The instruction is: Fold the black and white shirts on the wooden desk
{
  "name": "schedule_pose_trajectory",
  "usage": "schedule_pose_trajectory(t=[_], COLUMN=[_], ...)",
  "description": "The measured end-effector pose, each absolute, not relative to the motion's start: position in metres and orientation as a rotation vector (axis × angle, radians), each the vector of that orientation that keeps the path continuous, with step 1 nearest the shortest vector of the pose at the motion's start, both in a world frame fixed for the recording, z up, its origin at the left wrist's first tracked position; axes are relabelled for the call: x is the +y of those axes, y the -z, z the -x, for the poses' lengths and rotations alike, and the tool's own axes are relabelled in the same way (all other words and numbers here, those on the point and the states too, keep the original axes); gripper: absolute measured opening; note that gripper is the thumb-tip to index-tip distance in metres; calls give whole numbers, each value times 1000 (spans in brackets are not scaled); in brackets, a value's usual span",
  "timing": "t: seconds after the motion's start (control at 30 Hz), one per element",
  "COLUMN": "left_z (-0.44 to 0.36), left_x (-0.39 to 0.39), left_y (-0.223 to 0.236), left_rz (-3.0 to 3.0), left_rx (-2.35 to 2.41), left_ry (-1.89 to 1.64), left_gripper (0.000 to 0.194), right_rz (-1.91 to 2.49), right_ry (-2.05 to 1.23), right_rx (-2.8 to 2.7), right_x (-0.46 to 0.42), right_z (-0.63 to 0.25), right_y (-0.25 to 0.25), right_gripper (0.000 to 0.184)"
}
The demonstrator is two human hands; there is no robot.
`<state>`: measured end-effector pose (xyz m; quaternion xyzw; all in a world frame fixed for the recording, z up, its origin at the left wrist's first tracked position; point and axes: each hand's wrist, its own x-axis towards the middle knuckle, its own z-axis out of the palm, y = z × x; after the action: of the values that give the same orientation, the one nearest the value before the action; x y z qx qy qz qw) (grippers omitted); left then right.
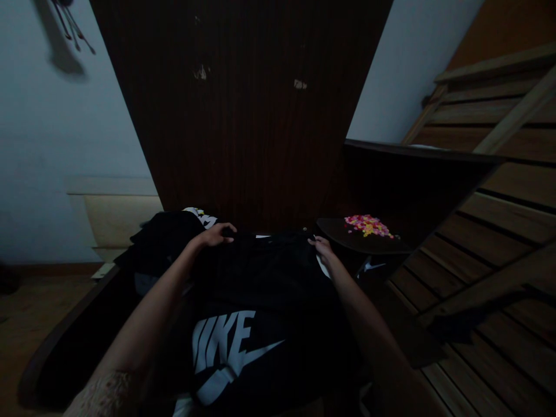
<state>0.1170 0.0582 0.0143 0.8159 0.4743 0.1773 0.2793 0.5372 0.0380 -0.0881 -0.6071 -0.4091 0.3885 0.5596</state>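
Observation:
A black Nike T-shirt (269, 278) lies spread in front of me, its large white lettering and swoosh nearest my body. At its far left corner, my left hand (217, 234) is closed on the dark cloth with curled fingers. My right hand (322, 248) pinches the far right corner, where a strip of white cloth (324, 266) shows beside the wrist. A small white label (263, 236) is visible along the far edge between both hands. Dim light hides most folds of the black cloth.
Dark folded clothes (167, 243) are piled at the left, with a white printed piece (202, 216) behind. Pink, red and yellow small pieces (369, 226) lie on a dark shelf (334, 231) at right. A tall dark wooden panel (252, 127) rises behind; wooden slats (499, 220) stand far right.

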Motion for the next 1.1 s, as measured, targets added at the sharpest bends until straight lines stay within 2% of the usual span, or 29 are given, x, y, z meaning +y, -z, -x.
schedule_pose_trajectory(t=[0.17, 0.27, 0.5, 0.6, 0.7, 0.77, 0.83, 0.97, 1.1], left_z=[-109, -108, -104, -104, -106, -108, -110, -113, -112], left_x=[68, 74, 80, 79, 79, 81, 83, 87, 91], left_y=[-33, -38, -47, -51, -52, -52, -52, -49, -48], left_rz=[-2279, -2303, -2269, -2258, -2260, -2264, -2291, -2344, -2383], left_rx=[1329, 1317, 1260, 1267, 1222, 1209, 1222, 1195, 1207], left_ry=[-31, -2, 25, 44, 51, 84, 74, -56, 12], left_gripper=[51, 47, 23, 31, 38, 34, 26, 29, 27], right_rz=[1449, 1461, 1443, 1422, 1378, 1349, 1343, 1404, 1464], right_ry=[-913, -899, -911, -909, -958, -1024, -1053, -933, -762], right_rx=[-992, -1011, -1017, -1013, -1030, -1111, -1229, -1395, -1483], right_x=[39, 40, 42, 44, 45, 46, 47, 51, 54], right_z=[-539, -541, -543, -543, -543, -542, -541, -536, -535], right_y=[87, 87, 86, 85, 81, 77, 72, 64, 55], right_gripper=[32, 33, 29, 27, 43, 57, 62, 48, 30])
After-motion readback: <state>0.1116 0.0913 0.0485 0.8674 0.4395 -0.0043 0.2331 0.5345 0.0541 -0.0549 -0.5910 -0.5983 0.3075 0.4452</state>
